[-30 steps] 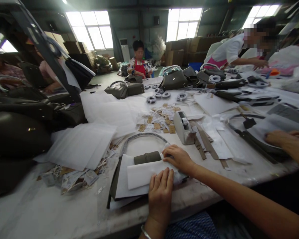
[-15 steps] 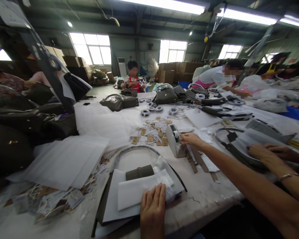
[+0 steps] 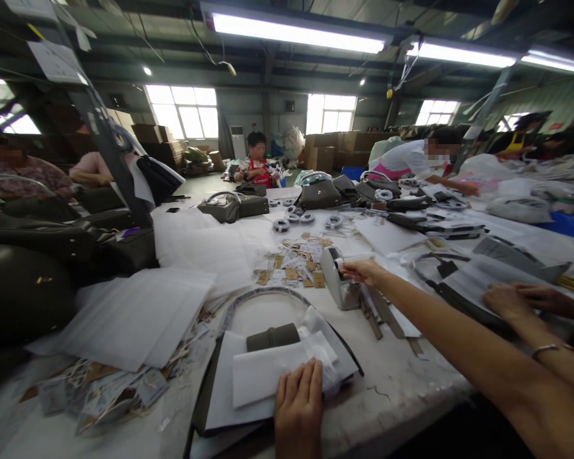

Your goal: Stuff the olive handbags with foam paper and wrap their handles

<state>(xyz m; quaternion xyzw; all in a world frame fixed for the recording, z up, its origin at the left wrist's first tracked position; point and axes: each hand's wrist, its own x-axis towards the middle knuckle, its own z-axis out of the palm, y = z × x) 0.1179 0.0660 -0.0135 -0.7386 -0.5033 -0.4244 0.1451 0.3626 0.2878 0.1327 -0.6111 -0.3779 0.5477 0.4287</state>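
A dark olive handbag [image 3: 201,408] lies flat in front of me, its wrapped handle loop [image 3: 266,291] pointing away. White foam sheet [image 3: 263,376] covers its face, and a rolled olive strap piece [image 3: 273,336] rests on top. My left hand [image 3: 299,398] lies flat on the folded foam near the bag's front edge, fingers stretched out side by side. Farther off to the right, my right hand [image 3: 361,271] pinches at the front of a grey tape dispenser [image 3: 337,280], at the tape's end. The tape itself is hardly visible between the fingertips.
Paper hang tags [image 3: 294,264] lie behind the bag, with more at left beside stacked foam sheets [image 3: 143,312]. Olive bags [image 3: 23,287] crowd the left side. A co-worker's hands [image 3: 511,303] handle another bag at right. A metal post [image 3: 110,153] rises at left.
The view has tipped up slightly, so everything sits lower. My right hand has drawn a little closer to the tape dispenser's front, its fingers more tightly closed. My left hand stays on the foam.
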